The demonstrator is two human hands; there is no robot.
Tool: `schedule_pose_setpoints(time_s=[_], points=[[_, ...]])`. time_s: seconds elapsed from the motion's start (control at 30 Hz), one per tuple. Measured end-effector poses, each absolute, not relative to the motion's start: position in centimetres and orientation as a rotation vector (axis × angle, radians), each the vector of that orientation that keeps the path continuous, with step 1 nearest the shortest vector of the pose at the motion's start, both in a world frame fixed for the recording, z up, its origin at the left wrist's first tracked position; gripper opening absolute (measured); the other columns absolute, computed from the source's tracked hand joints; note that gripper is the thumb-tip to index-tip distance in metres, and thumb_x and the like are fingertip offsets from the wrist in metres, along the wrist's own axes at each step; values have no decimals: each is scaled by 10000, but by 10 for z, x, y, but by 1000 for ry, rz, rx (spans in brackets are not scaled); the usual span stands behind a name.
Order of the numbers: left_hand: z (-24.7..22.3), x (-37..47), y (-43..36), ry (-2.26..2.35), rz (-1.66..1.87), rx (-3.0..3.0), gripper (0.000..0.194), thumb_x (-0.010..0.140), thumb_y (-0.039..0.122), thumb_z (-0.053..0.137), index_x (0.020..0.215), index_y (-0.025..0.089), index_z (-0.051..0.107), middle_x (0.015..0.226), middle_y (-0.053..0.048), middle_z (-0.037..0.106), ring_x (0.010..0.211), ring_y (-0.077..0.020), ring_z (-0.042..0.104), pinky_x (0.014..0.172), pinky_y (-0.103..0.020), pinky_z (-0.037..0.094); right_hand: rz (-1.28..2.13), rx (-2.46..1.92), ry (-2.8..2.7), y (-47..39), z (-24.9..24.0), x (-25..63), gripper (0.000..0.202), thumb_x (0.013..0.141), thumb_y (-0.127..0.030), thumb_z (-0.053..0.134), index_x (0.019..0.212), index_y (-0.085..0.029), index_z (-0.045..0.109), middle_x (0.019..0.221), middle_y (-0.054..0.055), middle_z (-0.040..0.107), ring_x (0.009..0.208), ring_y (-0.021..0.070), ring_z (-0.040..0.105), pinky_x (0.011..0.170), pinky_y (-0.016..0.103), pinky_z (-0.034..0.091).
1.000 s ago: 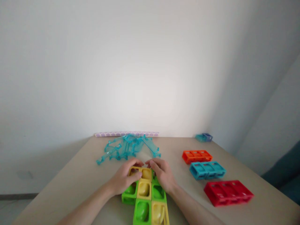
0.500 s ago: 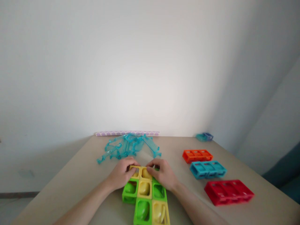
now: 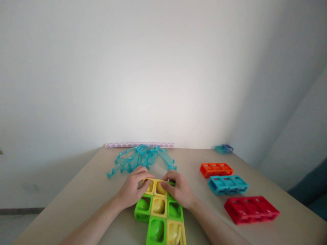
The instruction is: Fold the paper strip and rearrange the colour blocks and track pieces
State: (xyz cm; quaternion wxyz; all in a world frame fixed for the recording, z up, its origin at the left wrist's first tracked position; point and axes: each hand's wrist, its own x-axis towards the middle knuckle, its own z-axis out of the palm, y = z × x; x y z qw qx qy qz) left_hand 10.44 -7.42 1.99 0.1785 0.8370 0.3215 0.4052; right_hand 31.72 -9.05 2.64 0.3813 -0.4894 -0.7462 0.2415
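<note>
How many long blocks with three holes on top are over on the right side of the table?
3: orange block at the back, blue block in the middle, red block nearest. None look hidden.

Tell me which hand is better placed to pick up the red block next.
The right hand, most likely: the red block lies out to its right, while the left hand would have to reach across the yellow and green blocks that both hands hold.
</note>
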Motion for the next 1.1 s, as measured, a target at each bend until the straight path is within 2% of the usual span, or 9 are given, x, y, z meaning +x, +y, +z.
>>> schedule_pose_setpoints(time_s=[0.07, 0.2, 0.33, 0.43, 0.57, 0.7, 0.8, 0.97, 1.1], points=[[19, 104, -74, 892, 1177, 2351, 248, 911, 194, 485, 1025, 169, 703, 871, -63, 601, 879, -181, 559, 795, -295, 444, 598, -1239, -1883, -90, 25, 319, 110, 796, -249, 611, 806, -187, 701, 791, 21, 633, 738, 166, 548, 690, 291, 414], [16, 102, -72, 870, 1231, 2339, 250, 920, 205, 481, 1043, 182, 697, 903, -65, 592, 894, -173, 569, 810, -286, 447, 732, -1248, -1820, -89, 21, 326, 293, 803, -302, 628, 1073, -202, 679, 967, 55, 678, 849, 205, 609, 775, 339, 466], [16, 102, -70, 924, 1252, 2287, 238, 876, 223, 535, 1062, 199, 683, 1024, -79, 568, 1014, -207, 551, 894, -317, 429, 729, -1216, -1847, -90, 23, 327, 285, 810, -321, 636, 1063, -196, 676, 973, 57, 697, 887, 225, 637, 826, 369, 481], [14, 103, -68, 1019, 1205, 2059, 393, 804, 217, 589, 1196, 192, 586, 1134, -91, 554, 1038, -232, 556, 879, -335, 445, 677, -1159, -1821, -94, 25, 325, 307, 793, -316, 666, 1076, -198, 659, 1027, 58, 698, 918, 227, 639, 848, 368, 487], [8, 104, -63, 957, 1066, 1794, 330, 770, 215, 595, 1094, 162, 559, 922, -35, 607, 836, -192, 590, 730, -286, 467, 651, -1132, -1770, -96, 25, 324, 344, 768, -326, 698, 1085, -202, 646, 989, 50, 700, 856, 215, 639, 794, 351, 507], [7, 103, -61, 909, 1080, 1774, 287, 733, 217, 644, 1001, 173, 551, 784, 22, 548, 719, -152, 536, 622, -232, 422, 768, -1117, -1685, -94, 25, 326, 425, 715, -335, 755, 1098, -194, 638, 1030, 56, 689, 873, 215, 639, 790, 338, 513], [9, 103, -62, 907, 1092, 1763, 321, 718, 225, 679, 1004, 179, 541, 791, 24, 540, 722, -147, 530, 628, -224, 419, 853, -1133, -1635, -93, 27, 326, 455, 675, -350, 790, 1070, -176, 644, 1019, 66, 685, 876, 220, 636, 778, 332, 510], [10, 104, -64, 813, 1164, 1874, 230, 774, 277, 665, 958, 182, 564, 929, -25, 558, 834, -163, 555, 706, -231, 440, 1001, -1134, -1541, -90, 29, 325, 385, 764, -410, 704, 1055, -167, 639, 948, 82, 693, 914, 240, 650, 755, 331, 501], [9, 105, -66, 770, 1166, 1772, 270, 771, 305, 685, 989, 191, 572, 1000, -37, 564, 846, -162, 575, 689, -229, 470, 1071, -1124, -1507, -88, 26, 325, 402, 752, -434, 711, 1047, -169, 638, 933, 81, 695, 897, 241, 659, 721, 317, 501]])
